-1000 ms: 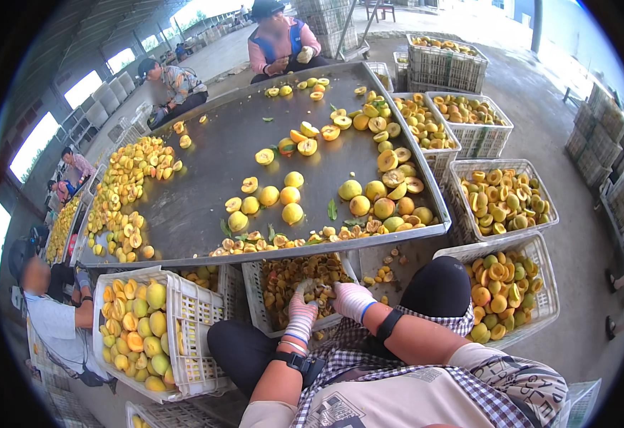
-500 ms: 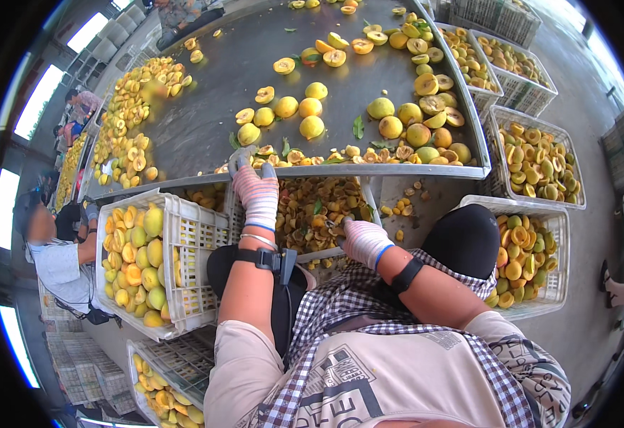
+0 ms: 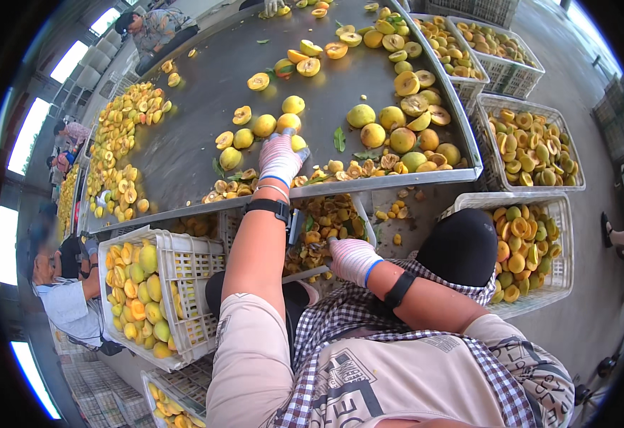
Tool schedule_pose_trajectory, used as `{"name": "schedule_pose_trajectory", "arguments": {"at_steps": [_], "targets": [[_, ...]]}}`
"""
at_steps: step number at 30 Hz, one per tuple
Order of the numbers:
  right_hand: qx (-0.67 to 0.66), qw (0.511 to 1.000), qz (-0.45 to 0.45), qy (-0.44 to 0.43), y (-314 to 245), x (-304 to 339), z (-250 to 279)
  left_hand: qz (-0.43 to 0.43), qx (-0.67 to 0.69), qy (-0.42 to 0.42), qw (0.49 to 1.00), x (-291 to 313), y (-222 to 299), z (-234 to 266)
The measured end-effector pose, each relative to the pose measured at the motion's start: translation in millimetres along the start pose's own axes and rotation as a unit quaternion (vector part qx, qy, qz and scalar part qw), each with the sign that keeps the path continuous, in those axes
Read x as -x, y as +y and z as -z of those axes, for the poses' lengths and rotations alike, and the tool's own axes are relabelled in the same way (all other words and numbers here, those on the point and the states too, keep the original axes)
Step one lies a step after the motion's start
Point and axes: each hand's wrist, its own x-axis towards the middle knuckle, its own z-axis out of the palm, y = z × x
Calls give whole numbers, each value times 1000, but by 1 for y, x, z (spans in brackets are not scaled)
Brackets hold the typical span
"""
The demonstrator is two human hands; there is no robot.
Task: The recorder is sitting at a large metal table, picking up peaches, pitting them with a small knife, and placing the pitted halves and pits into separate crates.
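My left hand (image 3: 281, 158), in a white and pink glove with grey fingertips, reaches over the near edge of the metal table (image 3: 205, 167). Its thumb and fingers close around a whole yellow peach (image 3: 299, 143) that rests on the tabletop. More whole peaches (image 3: 264, 125) lie just beyond and to the left of it. Lower down, my right hand (image 3: 355, 261), gloved likewise, is closed above a crate of peach scraps (image 3: 319, 222). Whatever is in its fingers is too small and dark to make out.
Cut halves (image 3: 126, 114) pile along the table's left side, and peaches (image 3: 401, 128) cluster at its right. A tilted crate (image 3: 198, 274) stands left of my legs; another crate (image 3: 565, 250) is at my right. Co-workers (image 3: 69, 289) sit around the table.
My left hand has moved from the table's near edge forward and right onto a whole peach. My right hand has shifted slightly left and down. The view has tilted a little.
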Motion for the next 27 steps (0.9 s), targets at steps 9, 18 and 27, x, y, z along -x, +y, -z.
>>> {"name": "schedule_pose_trajectory", "arguments": {"at_steps": [9, 18, 27], "targets": [[-36, 999, 6, 13, -14, 3, 5, -81, 821, -72, 560, 82, -31, 21], [-153, 987, -22, 49, -3, 9, 13, 25, 890, -41, 453, 161, -12, -4], [-260, 960, -40, 97, 6, 9, 6, 142, 801, 2, 582, 184, -26, -63]]}}
